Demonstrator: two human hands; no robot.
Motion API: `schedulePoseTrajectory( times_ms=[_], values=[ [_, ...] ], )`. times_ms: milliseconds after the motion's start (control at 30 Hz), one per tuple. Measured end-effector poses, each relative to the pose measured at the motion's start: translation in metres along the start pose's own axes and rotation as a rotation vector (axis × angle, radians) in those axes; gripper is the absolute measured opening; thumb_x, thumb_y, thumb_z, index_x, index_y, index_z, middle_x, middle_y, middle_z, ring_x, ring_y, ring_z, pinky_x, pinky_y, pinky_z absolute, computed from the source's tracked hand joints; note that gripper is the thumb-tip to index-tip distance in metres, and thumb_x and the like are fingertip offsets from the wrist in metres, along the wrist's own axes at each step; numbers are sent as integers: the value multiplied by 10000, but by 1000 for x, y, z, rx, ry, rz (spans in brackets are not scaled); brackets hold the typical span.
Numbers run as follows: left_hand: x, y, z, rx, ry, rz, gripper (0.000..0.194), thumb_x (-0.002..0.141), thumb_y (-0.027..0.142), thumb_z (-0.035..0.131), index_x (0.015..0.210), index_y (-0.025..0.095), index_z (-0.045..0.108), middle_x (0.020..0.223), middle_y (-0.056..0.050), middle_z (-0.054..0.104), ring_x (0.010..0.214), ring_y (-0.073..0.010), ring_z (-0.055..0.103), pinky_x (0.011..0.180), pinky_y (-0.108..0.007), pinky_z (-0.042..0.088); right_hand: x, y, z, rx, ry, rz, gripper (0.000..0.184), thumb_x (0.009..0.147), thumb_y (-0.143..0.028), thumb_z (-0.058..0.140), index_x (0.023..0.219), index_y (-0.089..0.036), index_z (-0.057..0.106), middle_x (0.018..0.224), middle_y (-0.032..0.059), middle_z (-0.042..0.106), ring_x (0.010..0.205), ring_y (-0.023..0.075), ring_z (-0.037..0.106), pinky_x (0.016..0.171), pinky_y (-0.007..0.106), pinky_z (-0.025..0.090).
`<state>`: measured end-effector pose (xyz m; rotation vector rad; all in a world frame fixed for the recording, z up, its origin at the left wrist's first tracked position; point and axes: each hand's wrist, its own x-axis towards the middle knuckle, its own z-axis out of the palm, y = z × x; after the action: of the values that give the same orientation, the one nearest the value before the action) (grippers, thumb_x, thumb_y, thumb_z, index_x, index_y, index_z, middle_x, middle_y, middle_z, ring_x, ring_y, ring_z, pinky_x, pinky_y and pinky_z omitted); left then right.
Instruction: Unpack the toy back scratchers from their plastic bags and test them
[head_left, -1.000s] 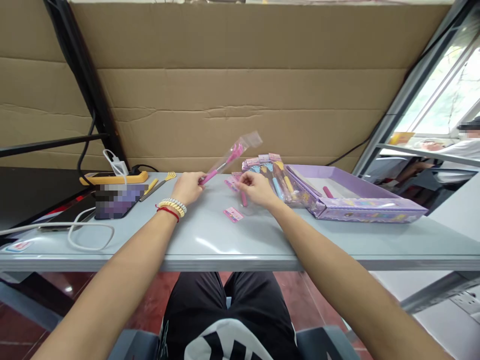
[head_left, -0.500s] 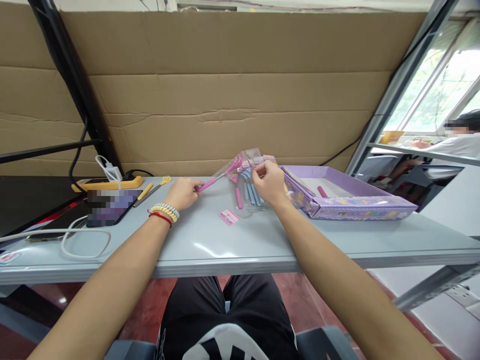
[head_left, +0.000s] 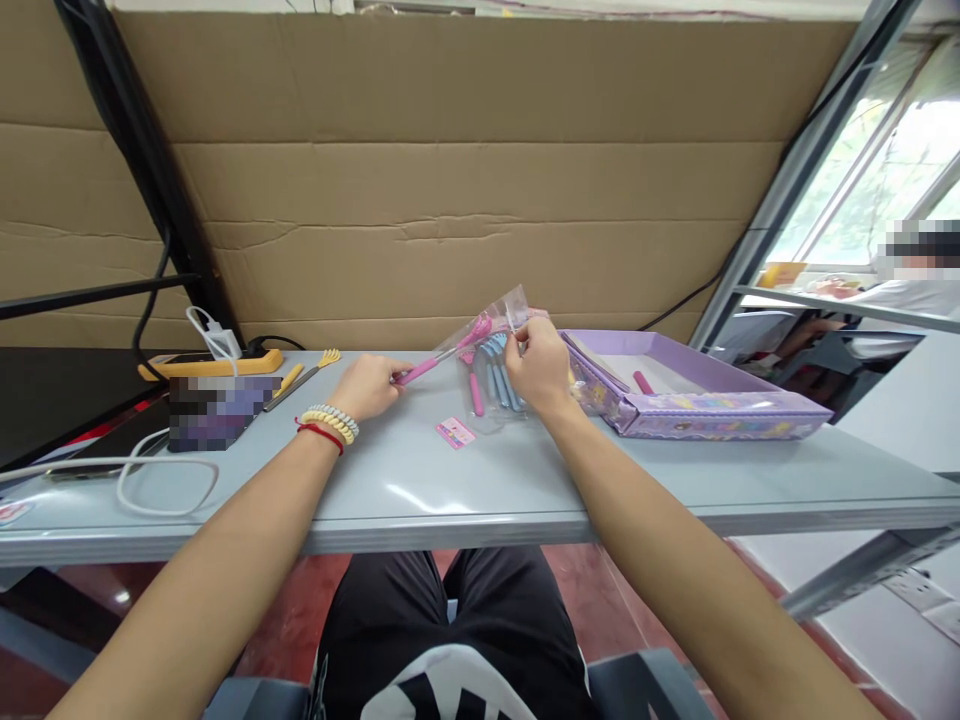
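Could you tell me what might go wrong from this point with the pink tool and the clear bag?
The left hand grips the long pink-handled tool only at its handle end, so its head could miss the clear plastic bag the right hand pinches. The small pink card beside them could get swept aside.

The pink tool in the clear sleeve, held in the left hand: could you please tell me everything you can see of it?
The pink tool is a slim stick with a pink handle, a thin metallic-looking shaft and a small pink claw-like head. It slants up to the right above the grey table. The left hand grips its handle end; the right hand pinches the clear plastic sleeve around its head.
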<state>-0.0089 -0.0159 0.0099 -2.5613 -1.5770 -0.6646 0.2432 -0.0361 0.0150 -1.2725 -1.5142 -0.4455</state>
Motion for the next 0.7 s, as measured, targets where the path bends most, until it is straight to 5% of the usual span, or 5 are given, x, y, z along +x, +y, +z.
schedulePoseTrajectory(
  times_ms=[333, 533, 700],
  values=[
    [0, -3, 3, 48, 14, -10, 343, 727, 193, 551, 1002, 273, 740, 902, -63, 740, 871, -269, 653, 733, -337, 448, 3, 6, -1, -46, 110, 5, 130, 821, -197, 451, 706, -232, 401, 777, 69, 557, 751, 208, 509, 688, 329, 389],
    [-1, -2, 1, 56, 20, -5, 352, 706, 171, 542, 974, 273, 747, 869, -68, 739, 861, -279, 655, 723, -342, 458, 8, 16, -2, 132, 135, -43, 98, 806, -168, 450, 736, -231, 422, 1048, 146, 637, 1035, 246, 575, 883, 386, 425],
    [-1, -1, 0, 76, 9, -8, 377, 708, 164, 538, 1005, 274, 743, 879, -60, 739, 863, -263, 657, 716, -324, 455, 9, 15, -7, 214, 79, 49, 111, 807, -211, 458, 720, -235, 394, 935, 103, 692, 806, 203, 633, 724, 325, 459]
  ],
)
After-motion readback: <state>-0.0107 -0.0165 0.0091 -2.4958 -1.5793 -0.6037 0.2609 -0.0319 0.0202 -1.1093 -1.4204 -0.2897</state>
